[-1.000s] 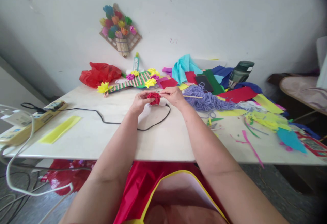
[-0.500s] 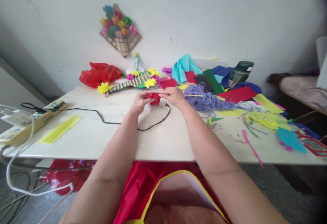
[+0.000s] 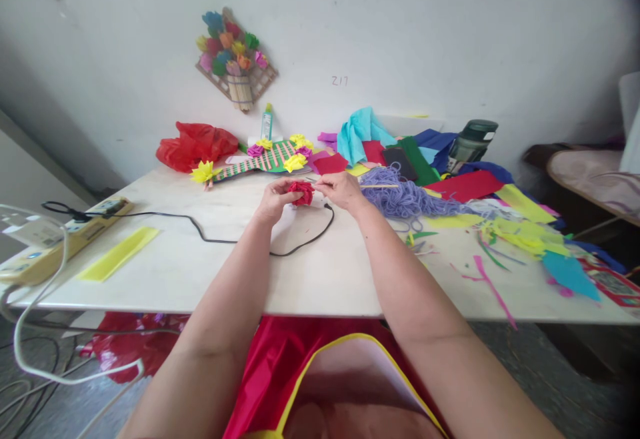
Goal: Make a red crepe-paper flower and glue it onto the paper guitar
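A red paper flower (image 3: 301, 193) with crumpled petals is pinched by my left hand (image 3: 275, 199), its thumb pressed against the petals. My right hand (image 3: 339, 189) is closed just right of the flower, fingertips close to its edge. A thin wooden stick (image 3: 381, 186) runs out behind the right hand, over the purple yarn; its other end is hidden by the fingers. Just beyond my hands lies a green guitar-shaped craft (image 3: 273, 158) with pink strips and yellow and purple paper flowers.
A black cable (image 3: 200, 233) crosses the table below my hands from a power strip (image 3: 75, 239). Purple yarn (image 3: 400, 199), coloured paper and a dark bottle (image 3: 473, 145) crowd the right side. Left are a yellow strip (image 3: 119, 254) and a red plastic bag (image 3: 197, 145).
Only small shifts show: the fingertips of my right hand have moved slightly at the flower's edge, and the stick is tilted a little differently. My left hand keeps its hold.
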`<action>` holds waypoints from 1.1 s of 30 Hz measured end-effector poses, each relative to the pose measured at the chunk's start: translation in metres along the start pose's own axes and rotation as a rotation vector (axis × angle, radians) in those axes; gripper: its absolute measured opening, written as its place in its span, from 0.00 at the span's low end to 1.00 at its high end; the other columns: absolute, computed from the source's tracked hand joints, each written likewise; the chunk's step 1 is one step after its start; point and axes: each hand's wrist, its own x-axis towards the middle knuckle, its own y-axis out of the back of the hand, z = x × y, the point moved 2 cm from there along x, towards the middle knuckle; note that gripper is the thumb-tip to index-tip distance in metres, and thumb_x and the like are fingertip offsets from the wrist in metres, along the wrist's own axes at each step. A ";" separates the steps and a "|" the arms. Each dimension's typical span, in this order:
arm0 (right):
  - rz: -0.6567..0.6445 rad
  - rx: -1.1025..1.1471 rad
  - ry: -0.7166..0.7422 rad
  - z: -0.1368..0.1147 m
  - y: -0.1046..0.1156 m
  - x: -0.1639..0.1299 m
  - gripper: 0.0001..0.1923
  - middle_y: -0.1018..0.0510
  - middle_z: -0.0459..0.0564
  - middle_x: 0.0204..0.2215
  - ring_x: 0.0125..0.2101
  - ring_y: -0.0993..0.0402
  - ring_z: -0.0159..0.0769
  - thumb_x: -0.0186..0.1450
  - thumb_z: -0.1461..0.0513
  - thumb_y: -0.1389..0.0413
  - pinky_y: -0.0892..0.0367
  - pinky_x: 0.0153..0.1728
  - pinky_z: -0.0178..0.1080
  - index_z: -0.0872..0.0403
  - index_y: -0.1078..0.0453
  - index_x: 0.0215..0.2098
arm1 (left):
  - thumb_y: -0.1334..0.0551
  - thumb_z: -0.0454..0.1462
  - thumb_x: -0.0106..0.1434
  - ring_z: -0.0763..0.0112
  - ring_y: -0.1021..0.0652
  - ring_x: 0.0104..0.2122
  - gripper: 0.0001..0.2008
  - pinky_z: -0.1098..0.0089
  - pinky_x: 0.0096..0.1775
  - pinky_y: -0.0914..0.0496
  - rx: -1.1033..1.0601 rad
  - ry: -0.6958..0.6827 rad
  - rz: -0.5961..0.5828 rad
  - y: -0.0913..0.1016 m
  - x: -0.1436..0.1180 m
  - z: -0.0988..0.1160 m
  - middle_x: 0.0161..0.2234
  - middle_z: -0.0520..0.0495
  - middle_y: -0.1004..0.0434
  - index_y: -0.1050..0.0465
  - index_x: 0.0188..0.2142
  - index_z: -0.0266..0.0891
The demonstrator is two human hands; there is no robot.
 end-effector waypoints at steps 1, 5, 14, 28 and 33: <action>-0.003 0.003 0.000 0.001 0.000 0.000 0.09 0.18 0.46 0.27 0.28 0.27 0.32 0.64 0.59 0.41 0.41 0.29 0.33 0.52 0.19 0.32 | 0.25 0.35 0.38 0.66 0.21 0.26 0.17 0.67 0.31 0.26 -0.002 0.001 0.012 0.001 0.000 0.000 0.28 0.46 0.18 0.19 0.32 0.38; -0.011 0.055 -0.003 0.006 0.003 0.000 0.09 0.20 0.45 0.24 0.25 0.30 0.30 0.63 0.60 0.41 0.44 0.28 0.33 0.54 0.20 0.29 | 0.25 0.35 0.38 0.66 0.20 0.29 0.19 0.67 0.32 0.26 -0.030 -0.007 0.084 0.006 0.000 0.002 0.31 0.46 0.17 0.20 0.34 0.38; -0.080 0.150 -0.061 0.027 -0.007 0.002 0.10 0.20 0.46 0.24 0.26 0.28 0.32 0.64 0.62 0.44 0.39 0.30 0.33 0.54 0.19 0.35 | 0.27 0.35 0.37 0.66 0.20 0.31 0.27 0.62 0.37 0.24 -0.081 0.117 0.196 0.011 0.002 0.004 0.32 0.48 0.19 0.25 0.41 0.38; -0.040 0.015 -0.219 0.023 -0.006 -0.001 0.12 0.15 0.48 0.33 0.35 0.20 0.37 0.65 0.60 0.43 0.32 0.40 0.37 0.48 0.19 0.44 | 0.30 0.38 0.44 0.54 0.24 0.44 0.12 0.54 0.53 0.32 0.530 -0.035 0.064 0.007 0.002 0.007 0.36 0.45 0.18 0.18 0.31 0.42; -0.082 -0.067 -0.230 0.021 -0.007 -0.004 0.13 0.15 0.48 0.35 0.40 0.21 0.39 0.66 0.59 0.44 0.32 0.42 0.36 0.48 0.20 0.45 | 0.30 0.34 0.44 0.50 0.29 0.52 0.14 0.52 0.59 0.40 0.908 -0.090 0.044 0.007 0.006 0.000 0.41 0.47 0.17 0.16 0.33 0.47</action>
